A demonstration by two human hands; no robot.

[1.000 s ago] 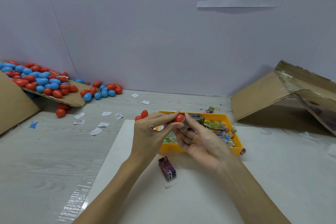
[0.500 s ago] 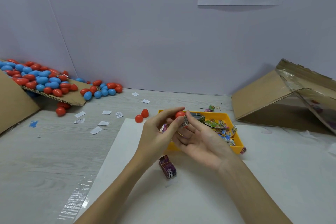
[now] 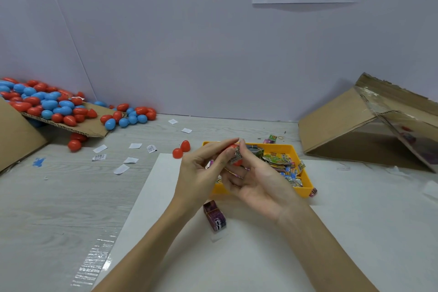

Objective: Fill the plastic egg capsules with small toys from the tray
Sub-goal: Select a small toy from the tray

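While both hands meet over the near-left corner of the yellow tray (image 3: 304,174), the red egg half (image 3: 233,154) sits pinched between them, with a small printed toy packet (image 3: 235,157) pressed against it. The left hand (image 3: 201,173) closes on it from nine o'clock and the right hand (image 3: 258,182) from three o'clock, fingers curled on egg and packet, equally near; its long axis I cannot tell. Two loose red halves (image 3: 181,149) lie at ten o'clock, a purple packet (image 3: 214,216) at six, with open white sheet (image 3: 237,256) beyond.
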